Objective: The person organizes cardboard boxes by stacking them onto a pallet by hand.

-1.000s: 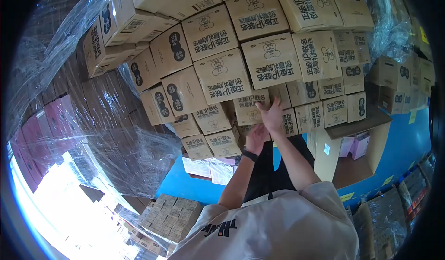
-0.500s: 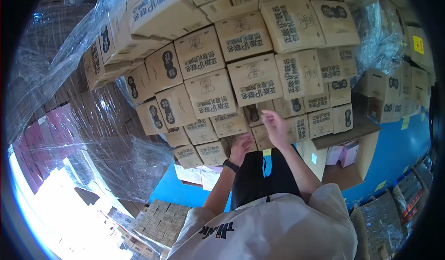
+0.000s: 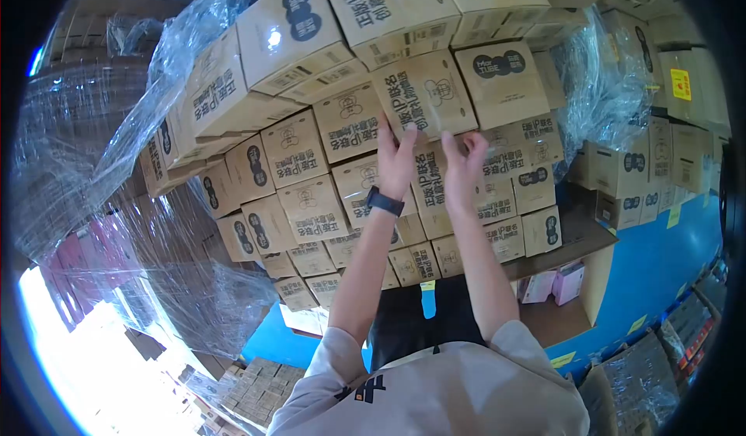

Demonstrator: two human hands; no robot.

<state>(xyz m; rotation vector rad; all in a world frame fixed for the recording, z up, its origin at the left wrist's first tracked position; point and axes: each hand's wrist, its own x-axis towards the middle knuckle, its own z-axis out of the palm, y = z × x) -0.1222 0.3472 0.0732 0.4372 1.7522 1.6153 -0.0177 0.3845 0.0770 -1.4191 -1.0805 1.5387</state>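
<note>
My left hand [image 3: 395, 162], wearing a dark watch [image 3: 385, 200] on its wrist, reaches up to the lower left corner of a brown printed carton [image 3: 426, 98]. Its fingers point upward with the thumb apart, fingertips overlapping the carton's bottom edge. My right hand [image 3: 464, 170] is near the same carton's lower right part, its fingers loosely bent and spread. Below and partly behind my hands are another carton [image 3: 429, 183] and further rows of the stack. Right of the reached carton sits one with a dark rounded logo [image 3: 500, 67].
Clear plastic wrap [image 3: 183, 40] hangs around the stack's left side, with more wrap [image 3: 598, 86] on the right. An opened large box [image 3: 598, 288] holding pink boxes [image 3: 569, 282] stands low on the right, against a blue surface [image 3: 645, 257]. More cartons [image 3: 622, 168] are stacked at right.
Both hands have moved up and forward from the lower rows near my lap to the bottom edge of a higher carton. The view has shifted, showing more of the upper stack.
</note>
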